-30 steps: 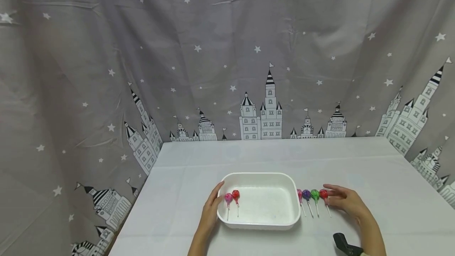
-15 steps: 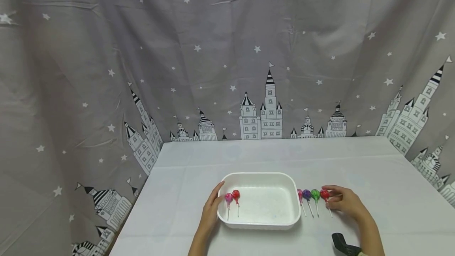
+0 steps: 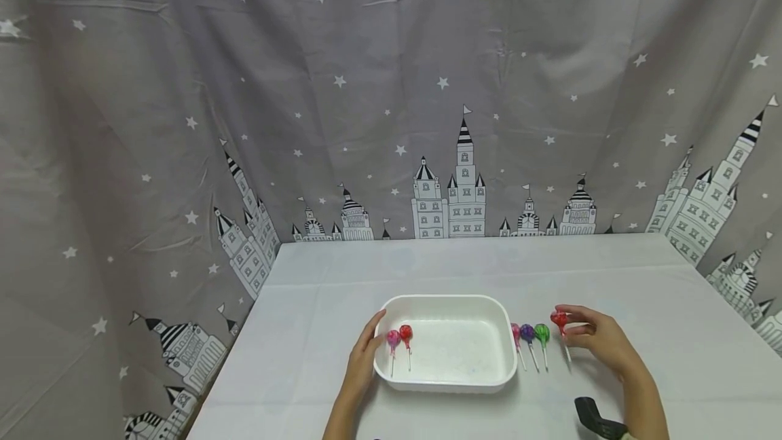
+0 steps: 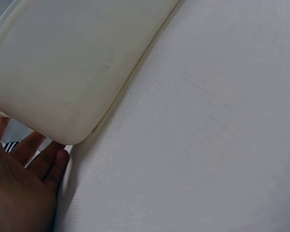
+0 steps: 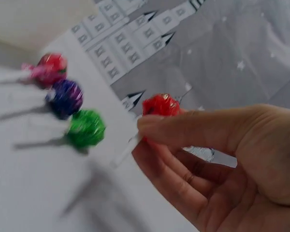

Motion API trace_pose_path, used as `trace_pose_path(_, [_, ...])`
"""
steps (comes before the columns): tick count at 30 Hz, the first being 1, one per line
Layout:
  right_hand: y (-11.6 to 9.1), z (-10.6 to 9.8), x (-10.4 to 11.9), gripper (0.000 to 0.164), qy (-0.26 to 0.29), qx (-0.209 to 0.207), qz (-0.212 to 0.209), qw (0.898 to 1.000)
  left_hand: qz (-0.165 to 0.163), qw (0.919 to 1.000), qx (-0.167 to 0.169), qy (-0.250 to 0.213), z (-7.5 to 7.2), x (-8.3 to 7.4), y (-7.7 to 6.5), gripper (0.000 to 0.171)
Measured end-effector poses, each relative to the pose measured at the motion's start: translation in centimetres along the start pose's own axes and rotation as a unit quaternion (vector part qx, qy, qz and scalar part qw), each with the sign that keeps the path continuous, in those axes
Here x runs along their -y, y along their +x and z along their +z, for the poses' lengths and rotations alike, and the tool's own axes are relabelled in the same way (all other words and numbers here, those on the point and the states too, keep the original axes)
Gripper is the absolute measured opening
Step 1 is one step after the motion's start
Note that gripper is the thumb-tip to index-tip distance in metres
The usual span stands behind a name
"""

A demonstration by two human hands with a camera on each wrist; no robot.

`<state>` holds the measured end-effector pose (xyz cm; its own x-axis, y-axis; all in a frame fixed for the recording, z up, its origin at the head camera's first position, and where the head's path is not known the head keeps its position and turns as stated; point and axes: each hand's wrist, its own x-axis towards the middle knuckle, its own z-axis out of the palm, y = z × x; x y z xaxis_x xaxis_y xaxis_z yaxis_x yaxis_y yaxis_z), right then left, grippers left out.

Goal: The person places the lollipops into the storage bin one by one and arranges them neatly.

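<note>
My right hand [image 3: 595, 337] pinches a red lollipop [image 3: 559, 319] between thumb and fingers. In the right wrist view the red wrapped head [image 5: 160, 105] shows above the thumb, its white stick slanting down, and its shadow falls apart from it on the table. My left hand [image 3: 360, 362] holds the left end of a white tray [image 3: 449, 387], thumb at the rim. In the left wrist view its fingers [image 4: 46, 159] lie against the tray's outer wall [image 4: 77, 72]. Inside the tray, at the left, lie a pink lollipop [image 3: 393, 339] and another red lollipop [image 3: 406, 333].
Right of the tray, a pink lollipop [image 3: 516, 333], a purple lollipop [image 3: 528, 334] and a green lollipop [image 3: 542, 333] lie in a row on the white table [image 3: 293, 331]. A black curved piece [image 3: 595, 419] sits by the right wrist. A grey curtain [image 3: 366, 39] hangs behind.
My right hand has taken hold of the red lollipop at the row's right end and raised it off the table. The left hand and the tray have stayed in place.
</note>
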<state>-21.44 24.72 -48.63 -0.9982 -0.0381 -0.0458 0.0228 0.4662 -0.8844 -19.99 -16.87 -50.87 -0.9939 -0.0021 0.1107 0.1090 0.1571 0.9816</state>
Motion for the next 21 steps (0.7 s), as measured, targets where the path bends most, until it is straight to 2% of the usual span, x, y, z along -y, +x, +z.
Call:
trace_pose_path(3, [0.0,0.0,1.2,0.059,0.008,-0.002,-0.022,1.000,-0.001,1.0000,0.000,-0.007,-0.1,0.3,0.1,0.042])
trace_pose_path(9, [0.3,0.6,4.3,0.062,0.029,-0.010,-0.047,0.998,0.000,0.9999,-0.012,-0.002,-0.1,2.5,0.7,0.041])
trace_pose_path(13, [0.6,1.4,6.4,0.061,0.053,-0.009,-0.058,0.997,0.003,0.9999,-0.015,-0.003,-0.1,3.1,1.0,0.041])
trace_pose_path(17, [1.0,2.5,8.0,0.059,0.072,-0.009,-0.062,0.995,-0.003,0.9999,-0.012,-0.012,-0.1,2.6,1.0,0.041])
trace_pose_path(21, [1.6,4.0,9.4,0.057,0.087,-0.016,-0.052,0.995,-0.008,0.9999,-0.009,-0.011,-0.1,0.9,0.4,0.041])
